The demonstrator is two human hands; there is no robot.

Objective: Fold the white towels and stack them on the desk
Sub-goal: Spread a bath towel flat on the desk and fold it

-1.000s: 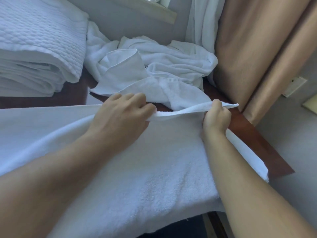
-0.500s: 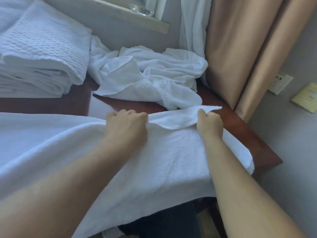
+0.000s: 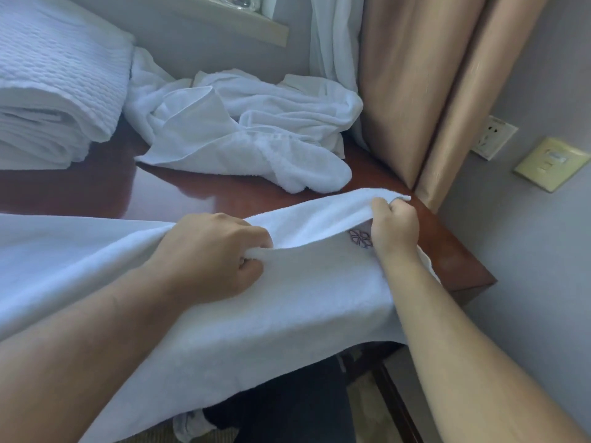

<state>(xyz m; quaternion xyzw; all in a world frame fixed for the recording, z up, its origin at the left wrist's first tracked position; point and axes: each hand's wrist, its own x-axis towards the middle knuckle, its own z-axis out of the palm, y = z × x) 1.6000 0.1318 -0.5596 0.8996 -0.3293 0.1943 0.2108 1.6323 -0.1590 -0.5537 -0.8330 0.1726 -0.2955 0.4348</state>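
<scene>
A large white towel (image 3: 287, 308) lies spread over the front of the dark red-brown desk (image 3: 198, 196) and hangs off its near edge. My left hand (image 3: 214, 251) grips a fold of the towel near its far edge. My right hand (image 3: 395, 225) grips the towel's far right corner, lifted slightly, beside a small dark embroidered emblem (image 3: 360, 238). A crumpled pile of white towels (image 3: 256, 129) sits at the back of the desk.
A stack of folded quilted white bedding (image 3: 54, 91) sits at the back left. Beige curtains (image 3: 425, 91) hang at the right, a wall socket (image 3: 494, 137) and switch plate (image 3: 553, 167) beyond them. A window ledge (image 3: 230, 20) runs along the back.
Both hands have drawn the towel's far edge back toward me and lower. The emblem near the right corner has come into view. More bare desk shows behind the towel.
</scene>
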